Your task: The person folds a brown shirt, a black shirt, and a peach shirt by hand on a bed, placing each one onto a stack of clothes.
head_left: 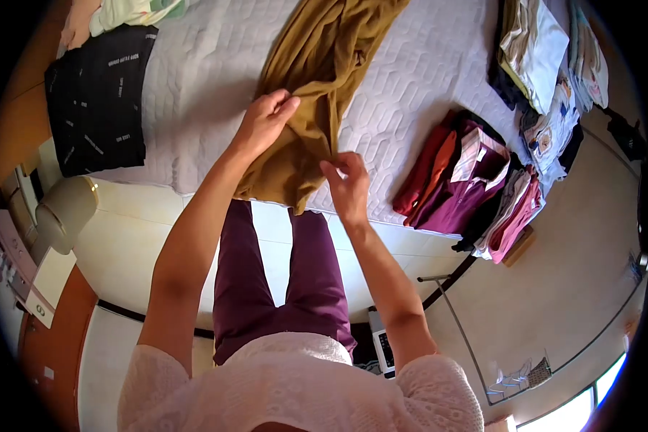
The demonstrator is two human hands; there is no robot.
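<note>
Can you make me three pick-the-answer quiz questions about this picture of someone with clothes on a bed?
1. Where is the black folded garment?
A. far left on the bed
B. on the floor
C. on the maroon stack

2. What colour is the garment in the hands?
A. blue
B. mustard
C. white

3. What are the hands doing?
A. hanging free
B. both gripping cloth
C. one in a pocket

Answers: 1 A, it lies near the mattress's left edge. 2 B, the cloth is mustard brown. 3 B, the left hand and right hand both pinch the garment.
</note>
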